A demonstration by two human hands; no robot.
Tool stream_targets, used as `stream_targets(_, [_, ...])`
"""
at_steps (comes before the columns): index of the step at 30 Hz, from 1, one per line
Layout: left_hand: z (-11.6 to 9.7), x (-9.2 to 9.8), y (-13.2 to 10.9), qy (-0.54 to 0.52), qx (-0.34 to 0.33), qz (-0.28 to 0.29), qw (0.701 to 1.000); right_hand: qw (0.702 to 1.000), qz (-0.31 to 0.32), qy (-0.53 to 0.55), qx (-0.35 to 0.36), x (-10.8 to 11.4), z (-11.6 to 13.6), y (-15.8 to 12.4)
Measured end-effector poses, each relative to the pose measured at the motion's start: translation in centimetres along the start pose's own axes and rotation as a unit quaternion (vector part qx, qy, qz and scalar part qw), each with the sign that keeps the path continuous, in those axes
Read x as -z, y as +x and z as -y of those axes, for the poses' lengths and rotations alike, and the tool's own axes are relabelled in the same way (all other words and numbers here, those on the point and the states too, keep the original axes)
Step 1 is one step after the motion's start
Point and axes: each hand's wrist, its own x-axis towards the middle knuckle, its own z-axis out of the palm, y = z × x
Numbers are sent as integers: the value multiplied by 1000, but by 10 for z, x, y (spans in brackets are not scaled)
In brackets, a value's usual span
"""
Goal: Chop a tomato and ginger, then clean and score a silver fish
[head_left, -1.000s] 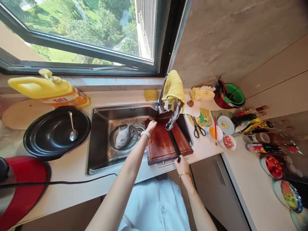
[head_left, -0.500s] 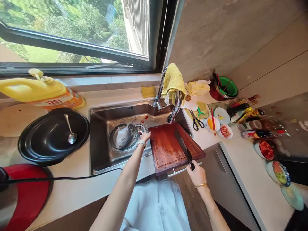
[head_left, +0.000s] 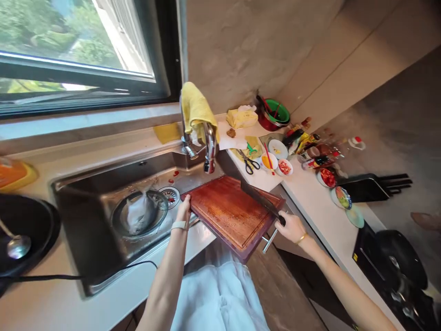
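Observation:
My left hand (head_left: 183, 211) grips the left edge of a wet reddish-brown wooden cutting board (head_left: 220, 211), its fingers mostly hidden by the board. The board lies over the right part of the steel sink (head_left: 94, 269) and reaches past its front edge. My right hand (head_left: 292, 226) is closed around the handle of a dark kitchen knife (head_left: 258, 197), whose blade rests over the board's right side. Whether the right fingers also hold the board's edge I cannot tell. A whole silvery fish (head_left: 140, 214) lies in a clear glass dish (head_left: 119, 225) in the sink.
A yellow cloth (head_left: 196, 105) hangs over the tap (head_left: 209, 154). Scissors (head_left: 250, 163), small bowls of cut food (head_left: 284, 167) and bottles (head_left: 315, 162) line the right counter. Farther right is a stove (head_left: 370, 262) with a black wok (head_left: 401, 253). A black pan (head_left: 37, 225) stands left.
The view has swung to the right. My left hand has taken hold of the board's left edge, and the board has turned and tilted slightly. The knife stays in my right hand.

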Motion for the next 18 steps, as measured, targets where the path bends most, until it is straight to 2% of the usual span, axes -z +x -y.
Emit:
stream_targets(4, [-7, 4, -49, -141, 5, -39, 989, 998, -24, 49, 10, 38, -29, -17])
stream_targets(8, [13, 7, -127, -191, 13, 21, 981, 994, -44, 90, 32, 68, -92, -52])
stream_targets(10, [30, -4, -169, -201, 12, 65, 977, 994, -46, 97, 30, 76, -137, -74])
stream_targets(12, [48, -29, -209, -209, -5, 73, 975, 994, -48, 96, 26, 81, -188, -101])
stream_targets(14, [64, -68, -245, -209, -33, 75, 974, 994, -60, 89, 26, 81, -243, -130])
stream_targets(18, [95, -174, -300, -181, -85, 122, 972, 993, -90, 78, -7, 74, -355, -184])
